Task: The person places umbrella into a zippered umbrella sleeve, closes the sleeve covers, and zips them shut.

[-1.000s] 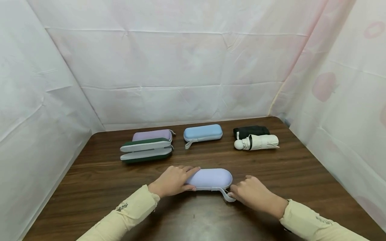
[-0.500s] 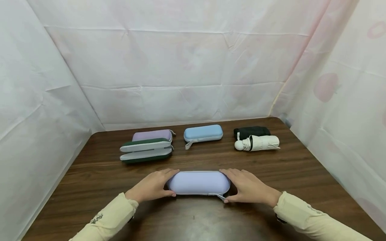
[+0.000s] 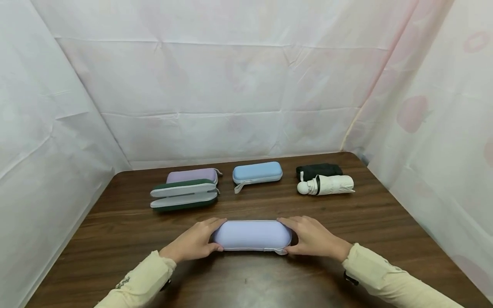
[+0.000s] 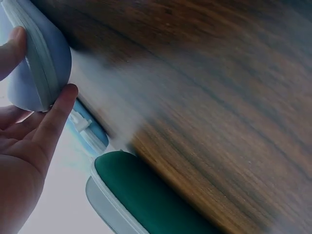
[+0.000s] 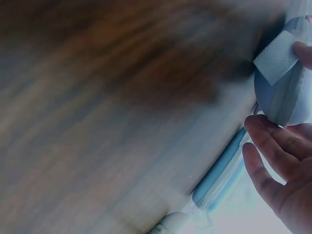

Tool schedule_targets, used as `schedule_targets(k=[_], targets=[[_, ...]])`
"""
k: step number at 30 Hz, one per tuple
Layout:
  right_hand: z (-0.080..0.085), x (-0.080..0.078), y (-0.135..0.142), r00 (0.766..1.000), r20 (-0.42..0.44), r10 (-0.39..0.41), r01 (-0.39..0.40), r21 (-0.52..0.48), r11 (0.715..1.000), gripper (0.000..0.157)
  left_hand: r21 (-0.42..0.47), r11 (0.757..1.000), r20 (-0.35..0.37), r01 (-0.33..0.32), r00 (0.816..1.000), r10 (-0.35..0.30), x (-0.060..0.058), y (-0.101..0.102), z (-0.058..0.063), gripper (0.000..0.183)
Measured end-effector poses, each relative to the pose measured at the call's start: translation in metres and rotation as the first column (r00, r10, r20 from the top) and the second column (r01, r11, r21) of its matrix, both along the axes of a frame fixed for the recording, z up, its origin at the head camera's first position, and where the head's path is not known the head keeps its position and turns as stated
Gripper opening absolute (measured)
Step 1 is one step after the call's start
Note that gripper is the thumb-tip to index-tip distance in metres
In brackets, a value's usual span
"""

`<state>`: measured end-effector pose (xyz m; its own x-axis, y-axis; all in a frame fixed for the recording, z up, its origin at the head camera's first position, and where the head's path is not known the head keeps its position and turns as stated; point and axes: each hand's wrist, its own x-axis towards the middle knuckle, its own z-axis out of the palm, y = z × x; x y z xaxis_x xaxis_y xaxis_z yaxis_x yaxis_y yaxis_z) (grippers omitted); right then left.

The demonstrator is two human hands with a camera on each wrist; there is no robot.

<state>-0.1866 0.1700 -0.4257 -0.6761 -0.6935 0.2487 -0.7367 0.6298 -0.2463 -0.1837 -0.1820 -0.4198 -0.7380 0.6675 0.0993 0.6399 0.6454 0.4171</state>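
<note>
A closed lavender zippered case [image 3: 252,235] lies lengthwise on the table in front of me, its zipper edge facing me. My left hand [image 3: 194,240] grips its left end, thumb on the near side and fingers on the far side. Around the right end my right hand [image 3: 313,237] holds it in the same way. Its pale wrist strap [image 5: 277,57] shows beside the right thumb in the right wrist view. In the left wrist view, the left thumb and fingers meet the case [image 4: 59,48] near its zipper band.
Behind on the left, a green case [image 3: 185,205] stands partly open before a purple case [image 3: 192,175]. A light blue case [image 3: 257,172] lies at the back middle. A white folded umbrella [image 3: 333,185] and a black one [image 3: 321,170] lie at the back right.
My right hand has moved from the strap end to grip the case's right end. My left hand has shifted left to the other end, and the case has moved slightly left and nearer.
</note>
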Motion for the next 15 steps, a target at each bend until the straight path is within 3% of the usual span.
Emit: schedule_targets(k=[7,15], targets=[[0.001,-0.009,-0.001,0.999,0.054,0.007,-0.005,-0.026,1.0,0.072,0.011,1.0,-0.005,-0.014,1.0,0.014,-0.002,0.0,-0.003,0.069],[0.017,-0.029,0.009,0.993,0.109,-0.043,0.044,-0.004,0.999,0.072,0.038,0.999,0.002,-0.034,0.999,0.034,-0.026,0.019,-0.008,0.067]])
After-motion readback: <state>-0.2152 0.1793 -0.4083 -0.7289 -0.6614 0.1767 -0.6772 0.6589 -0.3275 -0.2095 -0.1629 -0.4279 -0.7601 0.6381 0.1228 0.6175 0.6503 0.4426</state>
